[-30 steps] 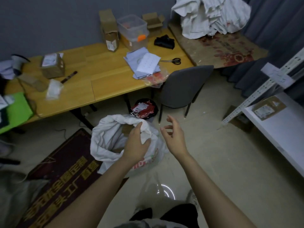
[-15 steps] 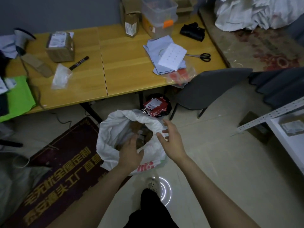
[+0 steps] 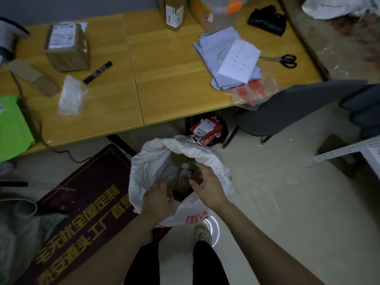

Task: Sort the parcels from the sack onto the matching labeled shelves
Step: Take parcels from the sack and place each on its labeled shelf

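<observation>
A white woven sack point(image 3: 152, 167) stands open on the floor in front of my feet. Brown cardboard parcels point(image 3: 184, 177) with pale labels show inside its mouth. My left hand point(image 3: 158, 199) reaches over the near rim with fingers spread and holds nothing. My right hand point(image 3: 209, 186) hovers over the opening, fingers loosely bent toward the parcels, thumb close to a brown parcel; I cannot tell whether it touches one. A corner of the white metal shelf rack point(image 3: 347, 150) shows at the right edge.
A wooden table point(image 3: 168, 95) stands behind the sack with a taped box point(image 3: 67, 48), a marker point(image 3: 97, 72), papers point(image 3: 232, 60) and scissors point(image 3: 284, 60). A grey chair point(image 3: 287, 112) and a black bin point(image 3: 209, 130) sit close behind. A dark red mat point(image 3: 82, 212) lies to the left.
I have leaned closer over the sack. My left hand let go of the sack's rim and moved to the opening. My right hand came down over the mouth.
</observation>
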